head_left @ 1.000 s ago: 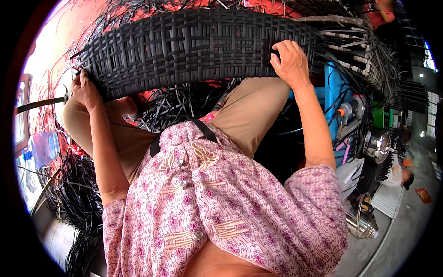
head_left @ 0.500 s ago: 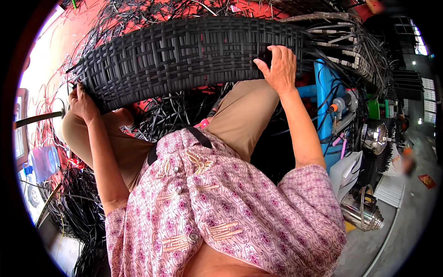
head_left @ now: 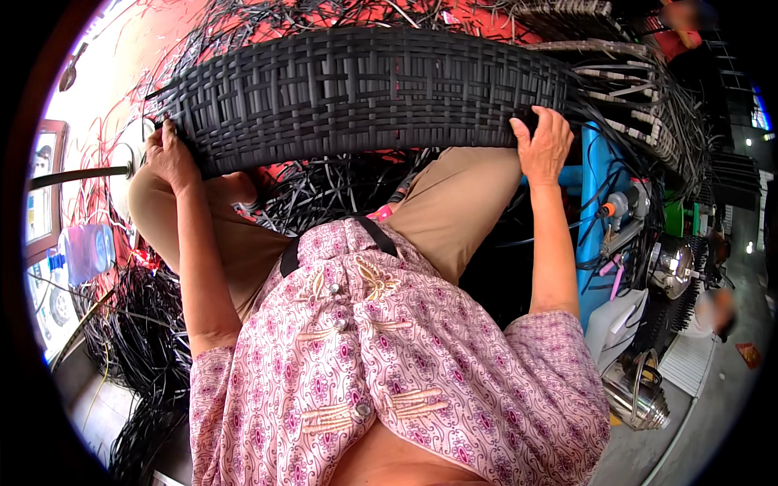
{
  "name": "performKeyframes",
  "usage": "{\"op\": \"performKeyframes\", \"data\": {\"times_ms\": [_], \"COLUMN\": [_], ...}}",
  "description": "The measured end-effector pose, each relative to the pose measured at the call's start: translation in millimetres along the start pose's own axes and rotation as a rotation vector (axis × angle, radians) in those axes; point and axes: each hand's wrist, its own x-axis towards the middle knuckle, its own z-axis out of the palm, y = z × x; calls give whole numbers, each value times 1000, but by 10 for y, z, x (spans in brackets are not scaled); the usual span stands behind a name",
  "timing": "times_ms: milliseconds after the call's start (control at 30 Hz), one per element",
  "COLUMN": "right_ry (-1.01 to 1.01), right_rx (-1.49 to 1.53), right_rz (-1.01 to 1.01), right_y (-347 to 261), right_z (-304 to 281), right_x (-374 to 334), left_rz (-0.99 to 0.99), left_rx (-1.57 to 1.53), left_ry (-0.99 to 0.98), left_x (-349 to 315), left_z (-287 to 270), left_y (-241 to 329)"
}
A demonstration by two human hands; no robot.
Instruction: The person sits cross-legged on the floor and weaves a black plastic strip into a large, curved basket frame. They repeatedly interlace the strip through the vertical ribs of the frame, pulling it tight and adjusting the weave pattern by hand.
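A long, curved panel of woven black flat strips (head_left: 356, 89) lies across the top of my knees, bowing away from me. At its near left corner, my left hand (head_left: 173, 160) is closed, thumb and fingers pinched on the edge. My right hand (head_left: 545, 147) rests against the near edge towards the panel's right end. Its thumb and fingers are apart, the fingertips touching the weave. Loose strip ends stick out past the panel's right end. What lies under the panel is mostly hidden.
Loose black strips (head_left: 138, 348) are heaped at the left and under the panel. To the right stand a blue plastic stool (head_left: 596, 174) with a power tool (head_left: 626, 202), another woven frame (head_left: 628, 81) and a metal flask (head_left: 636, 397). A clear water bottle (head_left: 87, 253) is at the left.
My right hand has slid along the panel's near edge towards its right end. My left hand keeps its hold at the left corner. The whole view has shifted slightly.
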Motion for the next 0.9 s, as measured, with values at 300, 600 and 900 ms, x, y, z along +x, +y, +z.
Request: {"op": "performKeyframes", "data": {"times_ms": [300,600,900], "right_ry": [60,190,29], "right_rx": [135,268,246], "right_rz": [-187,-171,-248], "right_y": [-581,-1278,-2142], "right_z": [-97,-251,-92], "right_x": [137,352,433], "left_rz": [12,-62,-73], "left_rx": [-47,-69,-116], "left_ry": [46,56,73], "left_x": [-138,-159,-188], "left_z": [40,34,27], "left_y": [289,288,288]}}
